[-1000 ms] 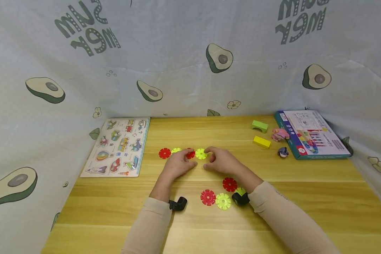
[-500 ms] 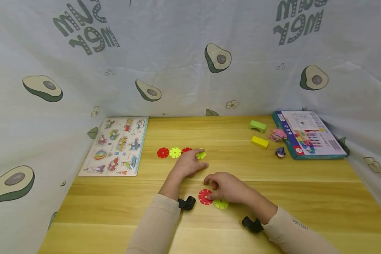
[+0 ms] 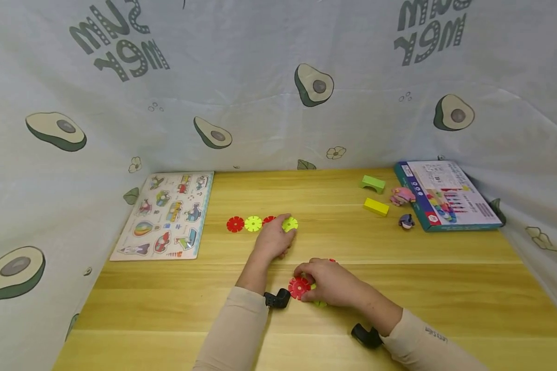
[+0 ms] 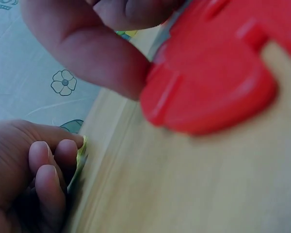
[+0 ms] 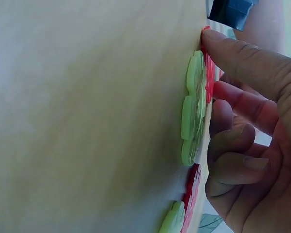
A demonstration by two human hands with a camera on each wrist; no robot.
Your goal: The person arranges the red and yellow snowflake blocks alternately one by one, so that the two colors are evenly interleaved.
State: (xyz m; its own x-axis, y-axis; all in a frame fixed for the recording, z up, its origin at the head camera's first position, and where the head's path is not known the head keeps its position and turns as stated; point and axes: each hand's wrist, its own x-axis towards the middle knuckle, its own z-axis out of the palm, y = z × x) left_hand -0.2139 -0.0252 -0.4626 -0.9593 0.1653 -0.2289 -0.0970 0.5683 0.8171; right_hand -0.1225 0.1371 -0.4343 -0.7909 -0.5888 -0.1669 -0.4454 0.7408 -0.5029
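Two grips: left hand on far yellow disc, right hand on near red disc. Low drag could knock near yellow disc, just right.

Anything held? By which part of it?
Right hand: near red disc, gripped at opposite edges. Left hand: touching rim of row-end yellow disc; grip unclear.

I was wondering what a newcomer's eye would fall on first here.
Probably the row of flat, notched, red and yellow-green plastic discs on the wooden table, with the left hand at its right end. Nearer the person, the right hand pinches a notched red plastic disc. A pale avocado-print cloth hangs behind.
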